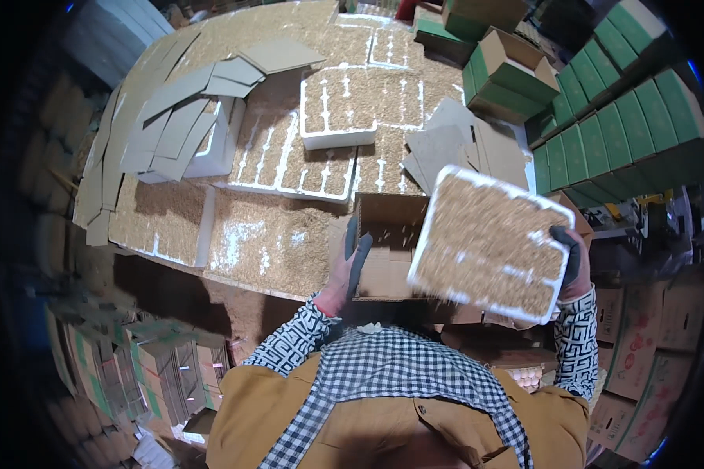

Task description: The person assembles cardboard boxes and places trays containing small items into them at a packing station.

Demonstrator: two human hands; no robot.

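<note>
My right hand (574, 264), in a glove with dark fingers, grips the right edge of a white foam tray (493, 249) filled with tan husks. The tray is tilted and blurred, and loose flecks fall by its left side and lower edge. Just left of it stands an open-topped cardboard box (387, 272), which the tray partly overlaps in view. My left hand (349, 264), gloved likewise, is at the box's left wall, with the thumb on the inner side and the fingers along the outer side. Any contents beneath the tray's husks are hidden.
Husk-covered foam trays (337, 138) cover the table. Grey cardboard sheets (182, 123) lie at left, more sheets (446, 138) at right. Green cartons (604, 140) line the right; an open green carton (513, 73) stands behind. Flattened cartons (170, 375) are below left. Eggs (527, 376) show beside me.
</note>
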